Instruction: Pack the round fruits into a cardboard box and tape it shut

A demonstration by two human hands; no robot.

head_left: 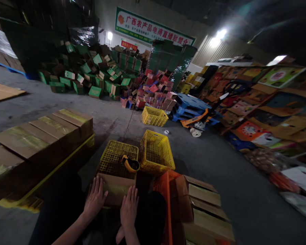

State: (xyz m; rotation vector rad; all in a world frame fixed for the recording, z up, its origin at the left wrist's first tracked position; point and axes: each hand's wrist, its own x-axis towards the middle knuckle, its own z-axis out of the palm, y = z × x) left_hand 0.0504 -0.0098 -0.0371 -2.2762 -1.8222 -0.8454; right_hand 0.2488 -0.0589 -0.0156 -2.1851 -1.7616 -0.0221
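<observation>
A brown cardboard box [116,189] with yellowish tape across its top sits in front of my knees. My left hand [95,196] lies flat on the box's left end, fingers stretched forward. On the right end rests my right hand [129,204], its fingers extended and pressing no other thing. Just beyond the box stands an upturned yellow crate [114,154], with a yellow and black tape dispenser [130,164] lying on it.
Taped boxes fill a yellow crate [73,160] at left and an orange crate [165,190] at right. Yellow crates [156,149] stand ahead. Farther off are an orange pallet jack [195,119], blue pallets [190,102], piled green boxes [95,91] and stacked cartons [252,129].
</observation>
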